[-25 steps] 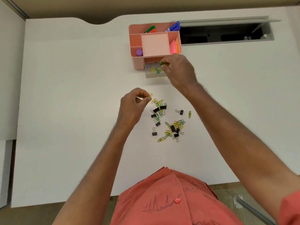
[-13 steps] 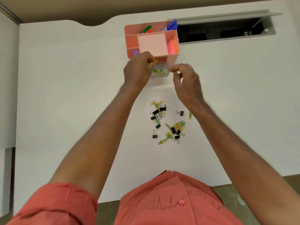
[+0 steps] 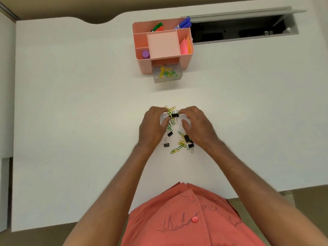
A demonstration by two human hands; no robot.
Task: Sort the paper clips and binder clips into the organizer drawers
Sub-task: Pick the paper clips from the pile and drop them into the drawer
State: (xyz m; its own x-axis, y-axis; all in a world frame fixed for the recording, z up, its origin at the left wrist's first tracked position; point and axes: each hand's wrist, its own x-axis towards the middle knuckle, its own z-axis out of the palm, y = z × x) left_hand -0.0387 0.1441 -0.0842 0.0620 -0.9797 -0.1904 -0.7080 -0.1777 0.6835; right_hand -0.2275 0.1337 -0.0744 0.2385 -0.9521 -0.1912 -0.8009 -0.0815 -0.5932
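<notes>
Paper clips [image 3: 181, 144] and black binder clips [image 3: 166, 144] lay mixed in a loose heap on the white desk [image 3: 71, 121], just under and between both hands. The left hand [image 3: 154, 128] and the right hand [image 3: 198, 127] were curled over the far end of the heap, fingers [image 3: 185, 125] bent and close to a binder clip [image 3: 175, 115] lying among yellow and green paper clips; whether either hand had actually pinched anything could not be told. To do this step well, each hand would probably need to pick one kind only, lifting a single wire clip free of the tangle so no binder clip was dragged along. Well beyond the fingertips stood the pink organizer [image 3: 164, 45], with one clear drawer [image 3: 167, 74] pulled out toward the person. It held only yellow and green paper clips. No binder clips showed in it, so a separate drawer would seemingly be needed for them. The upper compartments held markers [image 3: 184, 23], sticky notes [image 3: 185, 46] and a small purple item [image 3: 145, 54].
</notes>
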